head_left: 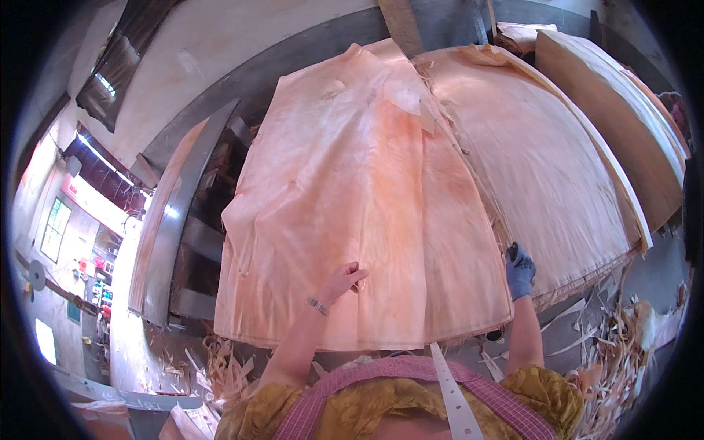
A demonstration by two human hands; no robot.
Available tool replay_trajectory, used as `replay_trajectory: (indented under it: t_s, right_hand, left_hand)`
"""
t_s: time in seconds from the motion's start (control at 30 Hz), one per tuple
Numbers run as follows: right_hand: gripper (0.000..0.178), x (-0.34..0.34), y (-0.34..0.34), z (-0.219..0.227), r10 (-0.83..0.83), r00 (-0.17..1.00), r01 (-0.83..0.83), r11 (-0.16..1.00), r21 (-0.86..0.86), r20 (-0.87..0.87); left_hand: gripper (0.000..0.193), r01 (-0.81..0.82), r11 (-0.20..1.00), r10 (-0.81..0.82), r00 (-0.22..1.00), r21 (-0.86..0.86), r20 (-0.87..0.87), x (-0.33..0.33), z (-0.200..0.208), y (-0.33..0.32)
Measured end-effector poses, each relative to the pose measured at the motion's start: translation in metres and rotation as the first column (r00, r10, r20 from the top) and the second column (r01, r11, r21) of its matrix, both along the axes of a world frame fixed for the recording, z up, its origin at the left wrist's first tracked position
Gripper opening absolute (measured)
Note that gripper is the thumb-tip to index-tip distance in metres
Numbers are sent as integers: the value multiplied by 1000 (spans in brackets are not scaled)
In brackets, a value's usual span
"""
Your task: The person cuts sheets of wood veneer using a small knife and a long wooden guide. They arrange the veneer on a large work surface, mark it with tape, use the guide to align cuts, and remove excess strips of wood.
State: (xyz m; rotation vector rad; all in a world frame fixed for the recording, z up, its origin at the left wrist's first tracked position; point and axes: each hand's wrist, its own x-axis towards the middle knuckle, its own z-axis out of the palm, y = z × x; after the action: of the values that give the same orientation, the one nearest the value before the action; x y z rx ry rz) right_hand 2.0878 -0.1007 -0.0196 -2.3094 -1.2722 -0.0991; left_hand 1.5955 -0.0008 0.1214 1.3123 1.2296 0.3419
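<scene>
A large stack of pinkish-orange wood veneer sheets [315, 176] lies in front of me, its top sheets wavy and overlapping along a seam. My left hand [345, 281], bare with a metal band at the wrist, is over the near part of the stack beside that seam. Its fingers are curled together; what they pinch, if anything, is too small to make out. At the stack's right edge is my right hand [521, 273] in a blue-grey glove with dark patches. The gloved fingers look closed, and their contents are hidden.
A second, paler veneer stack [543, 161] stands close on the right, with a brown-sided stack [609, 110] beyond. Torn veneer strips [616, 367] litter the floor at the near right. On the left is a metal-edged frame [183, 213]. A perforated white strip [451, 392] hangs before me.
</scene>
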Motion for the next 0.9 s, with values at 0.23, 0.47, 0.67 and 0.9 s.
replay_trajectory:
  t_s: [0.23, 0.47, 0.67, 0.9]
  right_hand:
    - [16, 89, 90, 11, 7, 983, -26, 994, 103, 183]
    - [18, 107, 156, 58, 70, 992, -75, 996, 48, 106]
    - [18, 101, 187, 68, 38, 986, -45, 998, 40, 164]
    - [19, 5, 118, 51, 108, 994, -103, 986, 134, -31]
  left_hand:
    - [31, 88, 996, -88, 995, 10, -38, 44, 0, -4]
    - [36, 218, 976, -219, 964, -29, -150, 81, -15, 2]
    - [43, 267, 963, -268, 934, -35, -238, 88, -44, 0]
    - [45, 404, 912, -266, 713, 70, -649, 108, -3, -6]
